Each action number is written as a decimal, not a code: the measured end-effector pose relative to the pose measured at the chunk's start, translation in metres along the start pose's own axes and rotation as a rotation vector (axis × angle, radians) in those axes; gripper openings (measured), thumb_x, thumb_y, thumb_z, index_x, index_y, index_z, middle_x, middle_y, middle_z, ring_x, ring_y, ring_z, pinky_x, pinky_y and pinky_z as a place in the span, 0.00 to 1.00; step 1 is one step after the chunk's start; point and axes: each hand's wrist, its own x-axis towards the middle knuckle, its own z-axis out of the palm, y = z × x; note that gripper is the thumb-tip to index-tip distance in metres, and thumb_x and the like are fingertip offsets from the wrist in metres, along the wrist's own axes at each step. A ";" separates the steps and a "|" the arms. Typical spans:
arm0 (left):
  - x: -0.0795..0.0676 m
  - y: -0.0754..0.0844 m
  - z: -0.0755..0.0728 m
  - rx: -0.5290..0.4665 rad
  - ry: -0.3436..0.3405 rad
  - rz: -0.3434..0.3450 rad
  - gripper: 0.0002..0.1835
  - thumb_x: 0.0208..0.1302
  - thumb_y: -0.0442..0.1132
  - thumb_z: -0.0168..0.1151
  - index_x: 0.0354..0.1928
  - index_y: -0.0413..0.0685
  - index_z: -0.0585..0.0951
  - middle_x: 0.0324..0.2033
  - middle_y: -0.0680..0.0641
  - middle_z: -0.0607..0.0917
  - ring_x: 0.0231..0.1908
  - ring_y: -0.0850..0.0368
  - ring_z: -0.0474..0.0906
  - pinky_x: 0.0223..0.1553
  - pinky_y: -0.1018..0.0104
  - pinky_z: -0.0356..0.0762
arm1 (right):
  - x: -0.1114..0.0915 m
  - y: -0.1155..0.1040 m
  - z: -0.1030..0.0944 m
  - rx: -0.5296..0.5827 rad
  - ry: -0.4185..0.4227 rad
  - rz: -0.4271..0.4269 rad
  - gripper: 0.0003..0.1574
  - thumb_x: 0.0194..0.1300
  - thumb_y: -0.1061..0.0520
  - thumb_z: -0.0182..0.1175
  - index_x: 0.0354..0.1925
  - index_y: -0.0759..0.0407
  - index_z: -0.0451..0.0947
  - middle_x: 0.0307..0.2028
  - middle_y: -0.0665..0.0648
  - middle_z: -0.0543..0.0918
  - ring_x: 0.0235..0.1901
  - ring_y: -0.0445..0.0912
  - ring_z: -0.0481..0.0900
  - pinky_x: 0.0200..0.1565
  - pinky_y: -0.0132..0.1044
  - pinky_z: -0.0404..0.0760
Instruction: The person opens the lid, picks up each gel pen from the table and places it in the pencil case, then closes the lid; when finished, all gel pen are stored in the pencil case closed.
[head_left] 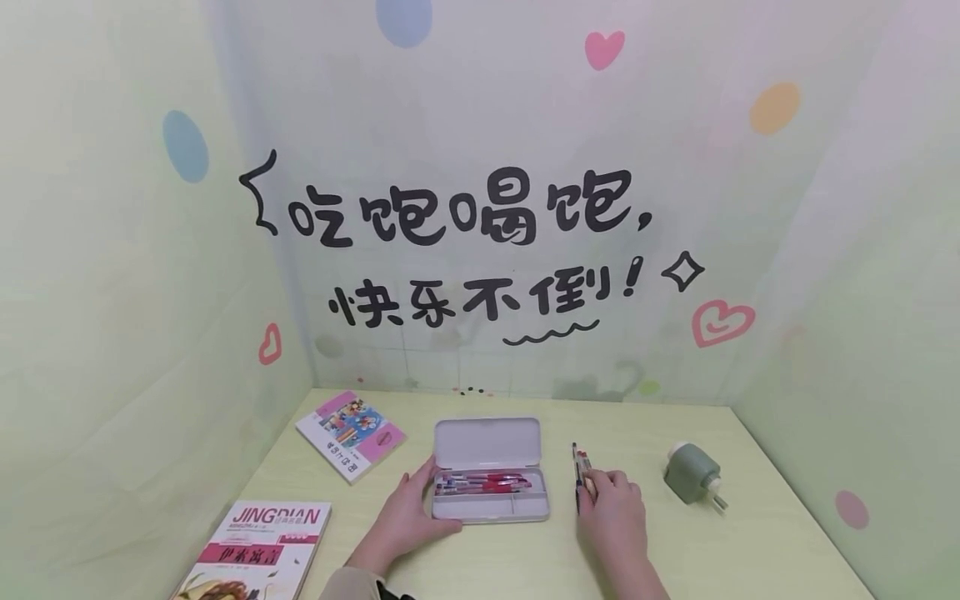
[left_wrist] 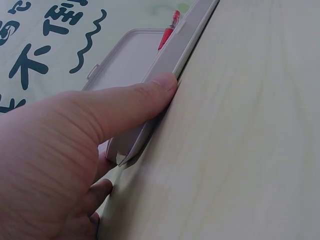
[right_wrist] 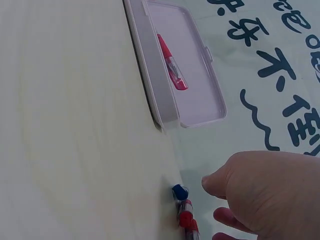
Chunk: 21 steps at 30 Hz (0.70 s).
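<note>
In the head view my left hand [head_left: 411,512] grips the left end of an open grey pencil case [head_left: 491,518]. The left wrist view shows the thumb [left_wrist: 145,97] pressed on the case's front wall, with the other fingers at its end. Several red and clear pens [head_left: 487,483] lie in the case's rear compartment. To the right of it, my right hand [head_left: 615,521] is over a small group of pens [head_left: 577,467] on the table. The right wrist view shows its thumb and fingers apart, beside a blue-ended pen [right_wrist: 180,192] and red-ended pens [right_wrist: 185,215].
On the left of the table [head_left: 712,550] lie a pink-and-white booklet [head_left: 351,436] and a larger book [head_left: 258,550]. A grey-green object with a crank-like handle [head_left: 692,472], perhaps a pencil sharpener, stands at the right. Printed fabric walls [head_left: 480,358] rise behind and at both sides.
</note>
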 end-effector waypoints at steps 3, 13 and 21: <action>0.000 0.000 0.000 0.001 -0.002 -0.003 0.73 0.42 0.63 0.90 0.88 0.47 0.59 0.82 0.40 0.72 0.81 0.14 0.56 0.82 0.19 0.55 | -0.001 0.005 0.000 -0.020 -0.020 0.019 0.22 0.72 0.55 0.70 0.61 0.61 0.86 0.57 0.71 0.85 0.52 0.67 0.82 0.52 0.64 0.83; -0.002 0.002 0.000 0.002 -0.002 -0.001 0.73 0.43 0.62 0.90 0.88 0.47 0.59 0.82 0.40 0.71 0.81 0.15 0.56 0.81 0.19 0.55 | 0.000 0.013 0.004 -0.078 -0.126 0.068 0.20 0.74 0.53 0.68 0.57 0.62 0.87 0.54 0.73 0.85 0.48 0.64 0.82 0.49 0.63 0.85; -0.001 0.002 -0.001 0.003 0.003 -0.008 0.73 0.42 0.62 0.90 0.88 0.47 0.59 0.82 0.40 0.71 0.81 0.14 0.56 0.80 0.18 0.56 | 0.002 0.013 0.003 -0.079 -0.145 0.078 0.20 0.73 0.54 0.68 0.58 0.62 0.87 0.52 0.72 0.86 0.45 0.62 0.82 0.47 0.61 0.85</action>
